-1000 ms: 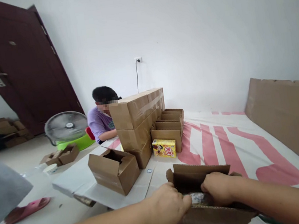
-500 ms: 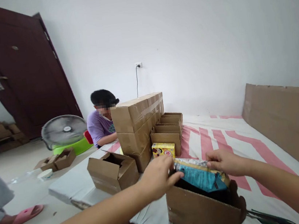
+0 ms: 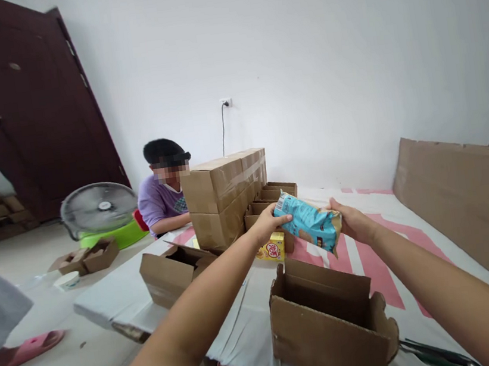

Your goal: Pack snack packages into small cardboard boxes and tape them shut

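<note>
A blue snack bag [image 3: 310, 220] with a barcode at one end is held up over the table by both hands. My left hand [image 3: 270, 225] grips its left end, thumb on the front. At the right end, my right hand [image 3: 352, 221] pinches the edge of the bag. Below and nearer to me stands an open cardboard box [image 3: 327, 334], its flaps up and its inside dark. A small yellow printed box [image 3: 272, 248] sits behind my left hand, partly hidden by it.
Stacked taped cartons [image 3: 215, 199] stand mid-table, with open boxes [image 3: 281, 190] alongside. Another open carton [image 3: 170, 274] is at the left edge. A person in a purple shirt [image 3: 164, 205] sits beyond. A dark green-handled tool [image 3: 436, 356] lies at right. A fan [image 3: 103, 206] stands on the floor.
Both hands have lifted the blue snack bag up out of the near cardboard box and away from me. The near box's inside now shows.
</note>
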`<control>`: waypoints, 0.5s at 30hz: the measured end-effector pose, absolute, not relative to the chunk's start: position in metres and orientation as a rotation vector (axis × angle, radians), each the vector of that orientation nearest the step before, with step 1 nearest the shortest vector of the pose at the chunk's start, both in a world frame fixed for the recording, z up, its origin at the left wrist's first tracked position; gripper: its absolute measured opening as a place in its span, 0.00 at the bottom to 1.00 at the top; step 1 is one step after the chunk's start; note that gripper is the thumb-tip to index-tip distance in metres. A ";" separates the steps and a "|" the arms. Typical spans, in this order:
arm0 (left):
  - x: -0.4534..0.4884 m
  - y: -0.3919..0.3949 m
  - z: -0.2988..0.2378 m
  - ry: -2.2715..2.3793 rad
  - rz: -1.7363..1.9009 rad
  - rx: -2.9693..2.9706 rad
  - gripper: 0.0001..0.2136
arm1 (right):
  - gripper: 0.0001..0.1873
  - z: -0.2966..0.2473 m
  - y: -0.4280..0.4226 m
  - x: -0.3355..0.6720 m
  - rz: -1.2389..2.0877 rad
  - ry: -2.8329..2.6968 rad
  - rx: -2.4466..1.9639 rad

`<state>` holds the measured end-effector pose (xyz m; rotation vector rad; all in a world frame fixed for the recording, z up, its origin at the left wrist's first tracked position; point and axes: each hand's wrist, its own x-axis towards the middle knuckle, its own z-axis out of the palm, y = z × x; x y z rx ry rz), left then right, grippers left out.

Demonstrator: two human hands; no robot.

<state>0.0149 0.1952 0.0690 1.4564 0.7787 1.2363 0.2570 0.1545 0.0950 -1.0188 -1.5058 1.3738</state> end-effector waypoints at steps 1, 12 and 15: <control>0.015 0.204 0.067 0.817 1.280 1.424 0.28 | 0.30 0.090 0.163 0.253 1.359 -1.486 -1.018; 0.018 0.235 0.037 1.090 1.564 1.315 0.15 | 0.28 0.062 0.206 0.209 1.116 -1.467 -0.999; 0.019 0.215 0.045 0.992 1.569 1.385 0.23 | 0.29 0.068 0.190 0.221 1.095 -1.426 -0.954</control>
